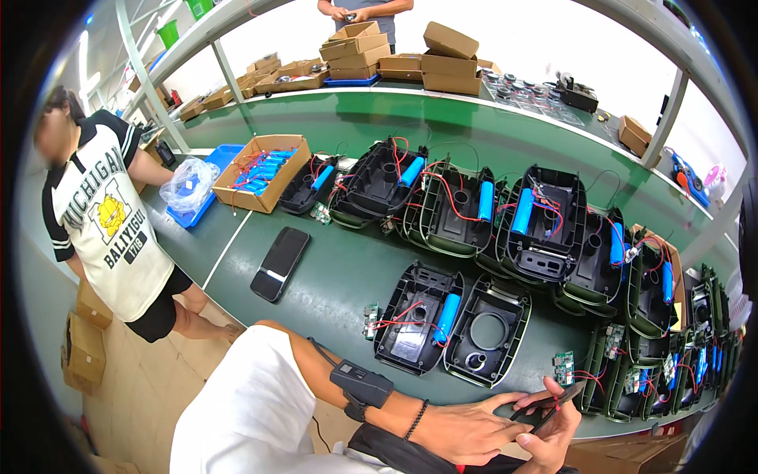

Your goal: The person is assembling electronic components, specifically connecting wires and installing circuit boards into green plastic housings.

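Note:
My right hand [555, 437] holds a slim black hand tool [548, 404], like tweezers or small snips, with a trace of red on it. Reaching in from the left, my left hand [466, 430] has its fingers stretched out and apart, the tips at the tool's near end. Beyond my hands lies an open black housing [407, 336] with a blue cylindrical battery [447, 318], red wires and a small green circuit board [370, 321] at its left side. Right beside it is another black shell [488, 347] with a round opening. A second green board [564, 368] lies near my right hand.
Several black housings [458, 209] with blue batteries and wires line the green table's far and right sides. A black phone [279, 264] lies left, near a cardboard box [264, 193] of batteries and a blue tray [183, 217]. One person [110, 213] stands left, another [379, 20] works opposite.

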`<move>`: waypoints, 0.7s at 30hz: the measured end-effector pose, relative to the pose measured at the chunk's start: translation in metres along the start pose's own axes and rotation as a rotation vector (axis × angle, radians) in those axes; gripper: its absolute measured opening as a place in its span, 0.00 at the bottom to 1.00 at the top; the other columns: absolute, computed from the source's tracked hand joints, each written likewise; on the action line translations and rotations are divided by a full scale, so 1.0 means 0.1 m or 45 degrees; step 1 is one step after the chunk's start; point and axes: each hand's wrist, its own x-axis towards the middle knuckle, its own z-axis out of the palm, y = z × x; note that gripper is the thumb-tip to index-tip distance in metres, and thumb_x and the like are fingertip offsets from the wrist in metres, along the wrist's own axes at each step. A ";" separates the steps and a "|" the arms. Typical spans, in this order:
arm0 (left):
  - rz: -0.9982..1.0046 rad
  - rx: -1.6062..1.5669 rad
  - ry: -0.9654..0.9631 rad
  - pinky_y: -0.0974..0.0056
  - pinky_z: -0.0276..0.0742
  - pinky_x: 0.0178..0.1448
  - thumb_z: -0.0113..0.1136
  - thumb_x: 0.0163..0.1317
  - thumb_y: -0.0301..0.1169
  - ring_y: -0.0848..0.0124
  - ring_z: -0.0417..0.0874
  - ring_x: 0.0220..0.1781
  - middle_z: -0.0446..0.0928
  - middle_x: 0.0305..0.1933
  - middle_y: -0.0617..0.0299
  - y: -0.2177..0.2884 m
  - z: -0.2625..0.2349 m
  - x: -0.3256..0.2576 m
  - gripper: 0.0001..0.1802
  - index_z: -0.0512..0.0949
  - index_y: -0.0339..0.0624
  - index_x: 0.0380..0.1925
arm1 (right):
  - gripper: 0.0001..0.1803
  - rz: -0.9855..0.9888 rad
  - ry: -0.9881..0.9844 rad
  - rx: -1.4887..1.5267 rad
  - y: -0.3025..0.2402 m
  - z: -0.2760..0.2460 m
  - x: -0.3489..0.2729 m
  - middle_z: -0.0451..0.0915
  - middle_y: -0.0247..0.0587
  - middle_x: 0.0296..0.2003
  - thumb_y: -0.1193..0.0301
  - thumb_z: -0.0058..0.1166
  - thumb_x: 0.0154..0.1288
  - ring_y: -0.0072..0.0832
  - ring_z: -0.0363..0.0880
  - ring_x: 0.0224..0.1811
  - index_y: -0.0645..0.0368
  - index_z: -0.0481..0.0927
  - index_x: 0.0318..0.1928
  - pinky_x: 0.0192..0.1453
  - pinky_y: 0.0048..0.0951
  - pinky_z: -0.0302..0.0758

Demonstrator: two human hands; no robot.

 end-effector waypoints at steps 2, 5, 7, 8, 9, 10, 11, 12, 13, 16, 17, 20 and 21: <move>0.065 0.037 0.117 0.36 0.39 0.79 0.56 0.62 0.28 0.50 0.77 0.62 0.75 0.49 0.45 -0.01 0.03 0.00 0.27 0.62 0.27 0.58 | 0.58 0.023 0.109 0.047 -0.08 0.08 0.05 0.82 0.55 0.42 0.61 0.79 0.36 0.40 0.84 0.43 0.70 0.65 0.69 0.48 0.29 0.76; 0.161 0.101 0.232 0.36 0.41 0.78 0.57 0.62 0.28 0.52 0.76 0.62 0.74 0.50 0.46 0.04 -0.05 0.02 0.26 0.63 0.27 0.57 | 0.52 -0.067 -0.067 0.094 -0.22 0.09 0.11 0.80 0.55 0.49 0.62 0.77 0.50 0.38 0.81 0.51 0.74 0.64 0.70 0.58 0.35 0.76; 0.190 0.126 0.232 0.36 0.42 0.78 0.57 0.62 0.28 0.53 0.76 0.62 0.74 0.51 0.46 0.06 -0.07 0.02 0.25 0.63 0.28 0.57 | 0.53 -0.065 -0.115 0.108 -0.18 0.07 0.11 0.80 0.55 0.50 0.60 0.78 0.49 0.38 0.81 0.52 0.74 0.64 0.69 0.59 0.36 0.75; 0.181 0.127 0.251 0.36 0.43 0.77 0.57 0.62 0.28 0.53 0.76 0.62 0.73 0.51 0.46 0.06 -0.06 0.02 0.25 0.64 0.28 0.56 | 0.53 -0.065 -0.114 0.107 -0.18 0.07 0.10 0.80 0.55 0.50 0.60 0.78 0.49 0.38 0.81 0.52 0.74 0.64 0.69 0.59 0.36 0.75; 0.172 0.127 0.270 0.35 0.44 0.77 0.57 0.62 0.28 0.54 0.75 0.63 0.73 0.52 0.47 0.06 -0.04 0.02 0.24 0.64 0.28 0.56 | 0.54 -0.021 -0.101 0.079 -0.18 0.07 0.09 0.80 0.55 0.50 0.59 0.78 0.49 0.38 0.80 0.52 0.74 0.64 0.69 0.59 0.36 0.75; 0.171 0.128 0.271 0.35 0.44 0.77 0.57 0.62 0.28 0.54 0.75 0.63 0.73 0.52 0.47 0.05 -0.02 0.01 0.24 0.64 0.28 0.56 | 0.54 0.024 -0.090 0.052 -0.18 0.07 0.08 0.80 0.55 0.50 0.59 0.78 0.48 0.38 0.80 0.52 0.75 0.63 0.70 0.59 0.36 0.75; 0.135 0.119 0.221 0.36 0.44 0.77 0.57 0.62 0.27 0.54 0.76 0.62 0.74 0.51 0.46 0.03 0.01 0.00 0.25 0.64 0.28 0.56 | 0.54 0.023 -0.092 0.053 -0.18 0.06 0.07 0.80 0.55 0.50 0.59 0.78 0.48 0.38 0.80 0.52 0.75 0.63 0.70 0.59 0.36 0.75; 0.098 0.109 0.172 0.37 0.45 0.77 0.57 0.61 0.27 0.53 0.77 0.61 0.74 0.50 0.46 0.01 0.04 -0.01 0.25 0.64 0.27 0.55 | 0.54 0.040 -0.106 0.050 -0.16 0.04 0.06 0.80 0.55 0.51 0.59 0.78 0.49 0.38 0.80 0.53 0.75 0.63 0.69 0.59 0.36 0.75; 0.098 0.109 0.171 0.37 0.45 0.77 0.57 0.61 0.27 0.53 0.77 0.61 0.74 0.50 0.46 0.01 0.05 -0.01 0.25 0.64 0.27 0.55 | 0.54 0.056 -0.117 0.048 -0.14 0.03 0.05 0.80 0.56 0.51 0.59 0.78 0.49 0.38 0.80 0.53 0.75 0.63 0.69 0.59 0.36 0.75; 0.118 0.114 0.223 0.38 0.47 0.77 0.57 0.61 0.26 0.52 0.79 0.57 0.76 0.45 0.46 0.00 0.06 -0.01 0.24 0.64 0.27 0.55 | 0.57 0.084 0.118 0.164 -0.05 0.08 0.00 0.83 0.56 0.41 0.62 0.78 0.37 0.40 0.84 0.43 0.69 0.66 0.69 0.48 0.29 0.76; 0.070 0.093 0.150 0.39 0.47 0.77 0.56 0.61 0.26 0.52 0.80 0.56 0.76 0.44 0.46 0.00 0.04 0.00 0.24 0.64 0.27 0.55 | 0.57 0.084 0.121 0.163 -0.05 0.09 0.00 0.83 0.56 0.41 0.62 0.78 0.37 0.40 0.84 0.43 0.69 0.66 0.69 0.48 0.29 0.76; 0.031 0.081 0.092 0.39 0.46 0.78 0.56 0.61 0.25 0.53 0.80 0.57 0.77 0.45 0.46 0.03 0.00 0.01 0.23 0.64 0.27 0.55 | 0.57 0.080 0.180 0.180 -0.06 0.10 0.01 0.83 0.56 0.41 0.62 0.79 0.36 0.41 0.84 0.43 0.70 0.66 0.68 0.50 0.32 0.77; 0.044 0.088 0.107 0.39 0.46 0.78 0.55 0.61 0.25 0.54 0.80 0.58 0.77 0.47 0.46 0.03 -0.01 0.01 0.23 0.64 0.27 0.55 | 0.58 0.062 0.143 0.187 -0.04 0.08 0.02 0.83 0.56 0.41 0.61 0.79 0.35 0.41 0.84 0.43 0.70 0.66 0.68 0.51 0.33 0.77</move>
